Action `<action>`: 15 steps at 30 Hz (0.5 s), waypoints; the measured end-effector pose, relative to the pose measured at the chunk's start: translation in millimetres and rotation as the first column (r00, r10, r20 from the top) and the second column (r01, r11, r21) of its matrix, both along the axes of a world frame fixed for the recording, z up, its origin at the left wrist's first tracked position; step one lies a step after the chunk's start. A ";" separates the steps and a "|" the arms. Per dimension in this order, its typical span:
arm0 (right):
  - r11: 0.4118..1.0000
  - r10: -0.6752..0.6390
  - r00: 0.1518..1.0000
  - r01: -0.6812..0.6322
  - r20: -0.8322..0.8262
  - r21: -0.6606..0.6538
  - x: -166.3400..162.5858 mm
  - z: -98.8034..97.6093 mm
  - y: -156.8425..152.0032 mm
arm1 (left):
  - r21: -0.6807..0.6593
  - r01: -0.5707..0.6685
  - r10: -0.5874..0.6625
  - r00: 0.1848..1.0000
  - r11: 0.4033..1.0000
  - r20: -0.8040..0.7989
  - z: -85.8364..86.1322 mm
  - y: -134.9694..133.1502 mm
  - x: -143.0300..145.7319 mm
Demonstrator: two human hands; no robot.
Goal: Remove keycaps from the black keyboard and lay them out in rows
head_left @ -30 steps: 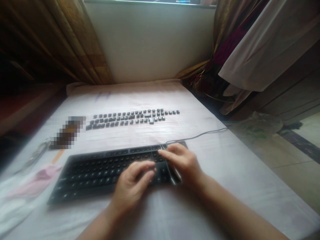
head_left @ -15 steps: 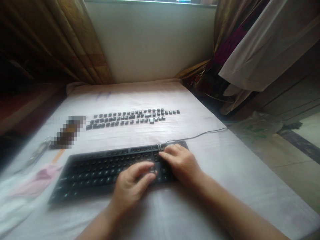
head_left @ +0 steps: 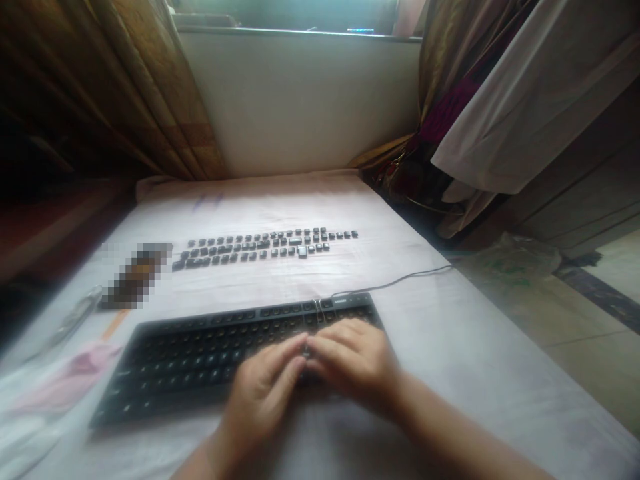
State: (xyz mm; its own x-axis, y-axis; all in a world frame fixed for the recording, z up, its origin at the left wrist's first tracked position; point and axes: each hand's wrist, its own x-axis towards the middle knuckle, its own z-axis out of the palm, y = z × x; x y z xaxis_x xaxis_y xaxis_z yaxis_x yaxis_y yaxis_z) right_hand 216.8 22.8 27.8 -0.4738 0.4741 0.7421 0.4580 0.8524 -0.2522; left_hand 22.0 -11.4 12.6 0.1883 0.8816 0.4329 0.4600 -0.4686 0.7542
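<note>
On the cloth-covered table lies a black keyboard [head_left: 175, 360], many of its key positions showing without caps. My left hand [head_left: 267, 380] pinches a small dark keycap [head_left: 306, 349] between thumb and index finger, over the keyboard's right part. The fingertips of my right hand [head_left: 353, 353] are closed together and meet the left fingertips at this keycap, which they mostly hide. A thin wire loop [head_left: 319, 311], perhaps part of a keycap puller, shows just above the right index finger; its lower end is hidden.
Loose keycaps [head_left: 250, 247] lie in several rows beyond the keyboard. A cable [head_left: 400, 277] runs off the table's right edge. At the left are a pixelated dark object [head_left: 137, 275], a pink cloth [head_left: 65, 380] and a clear plastic item [head_left: 75, 317]. Curtains [head_left: 150, 87] hang behind.
My right hand has come down and left from beside the wire loop to the left fingertips. The left hand has stayed over the keyboard. The view has tilted up slightly.
</note>
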 end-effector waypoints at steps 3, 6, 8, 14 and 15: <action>1.000 0.004 1.000 -0.004 -0.005 -0.027 5.1 6.6 5.4 | 0.038 0.002 0.000 0.998 0.999 -0.055 -1.1 -0.4 -3.1; 0.989 -0.030 0.998 0.022 -0.050 -0.143 26.2 13.6 37.3 | 0.141 0.011 0.005 0.993 0.990 -0.115 -0.2 1.8 -7.0; 0.937 -0.143 0.988 0.115 -0.061 -0.331 44.9 13.9 73.0 | 0.254 0.032 0.011 0.986 0.967 -0.167 1.1 4.4 -9.0; 0.760 -0.434 0.896 0.420 0.093 -0.497 70.8 -14.3 169.4 | 0.428 0.108 0.018 0.960 0.898 -0.280 0.8 8.8 -9.4; 0.746 -0.443 0.889 0.436 0.114 -0.504 69.3 -20.1 177.2 | 0.444 0.121 0.015 0.957 0.888 -0.291 -0.5 8.6 -9.3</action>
State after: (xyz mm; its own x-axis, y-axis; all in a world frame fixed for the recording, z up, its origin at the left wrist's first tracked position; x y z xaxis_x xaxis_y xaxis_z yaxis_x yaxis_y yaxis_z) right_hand 286.1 200.1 7.8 -0.1126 0.9327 0.3426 0.7442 0.3077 -0.5929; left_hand 12.7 -2.8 12.2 0.4015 0.5862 0.7037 0.5829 -0.7562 0.2973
